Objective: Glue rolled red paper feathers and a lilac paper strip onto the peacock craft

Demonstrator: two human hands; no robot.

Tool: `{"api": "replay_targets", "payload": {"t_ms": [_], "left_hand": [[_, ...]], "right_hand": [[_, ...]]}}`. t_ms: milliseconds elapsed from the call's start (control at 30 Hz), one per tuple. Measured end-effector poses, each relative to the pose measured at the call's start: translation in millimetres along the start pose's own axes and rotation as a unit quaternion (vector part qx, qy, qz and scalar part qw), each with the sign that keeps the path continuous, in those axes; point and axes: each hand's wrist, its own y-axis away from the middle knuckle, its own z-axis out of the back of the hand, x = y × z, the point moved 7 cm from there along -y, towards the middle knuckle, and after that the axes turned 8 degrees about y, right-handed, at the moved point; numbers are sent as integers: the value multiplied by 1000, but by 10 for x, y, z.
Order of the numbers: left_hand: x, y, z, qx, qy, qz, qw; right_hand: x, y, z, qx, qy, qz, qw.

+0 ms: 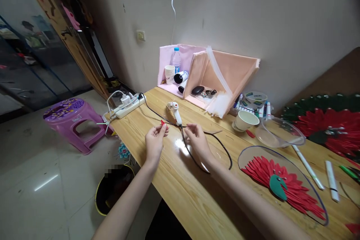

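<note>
My left hand point(155, 140) is closed in a pinch on a small red piece point(162, 122) held above the wooden table point(180, 191). My right hand point(197, 138) hovers close beside it with fingers pinched together; what it holds is too small to make out. Just beyond both hands a white glue gun point(176, 113) rests on the table, its black cord point(209, 157) looping round under my right wrist. To the right lies a clear plate point(247, 155) carrying a fan of red petals with a green bird shape point(278, 186).
A white power strip point(129, 106) sits at the table's left end. Pink fabric boxes point(222, 73) with a bottle and cups stand by the wall. A cup point(246, 120), clear bowl point(278, 133), markers and glue sticks point(331, 180) lie right. A purple stool point(72, 118) and bin point(112, 191) are on the floor.
</note>
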Motion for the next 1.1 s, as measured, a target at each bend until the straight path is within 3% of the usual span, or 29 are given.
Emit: {"api": "replay_targets", "payload": {"t_ms": [67,133,200,267,367,500,600,667,867,1100], "left_hand": [[44,-169,123,-1,-23,-5,1000],[117,-288,184,15,-43,1,999],[181,-351,215,25,-55,3,998],[220,-372,223,32,-67,-1,997],[236,-370,217,40,-83,-8,996],[221,-365,208,47,-104,-5,993],[212,-370,207,48,-115,0,992],[217,-373,208,48,-119,5,992],[226,-364,217,47,-123,4,991],[223,-341,206,53,-125,3,991]], "right_hand": [[114,-235,-45,-21,177,121,976],[168,-449,-164,-28,310,185,932],[146,-640,-302,-14,380,189,905],[95,-775,-430,17,399,177,899],[45,-844,-507,42,380,176,907],[26,-715,-362,41,329,172,927],[-12,-513,-174,61,184,116,974],[-49,-359,-100,90,106,66,988],[-50,-47,-87,157,90,22,983],[-53,13,-162,175,110,51,977]]}}
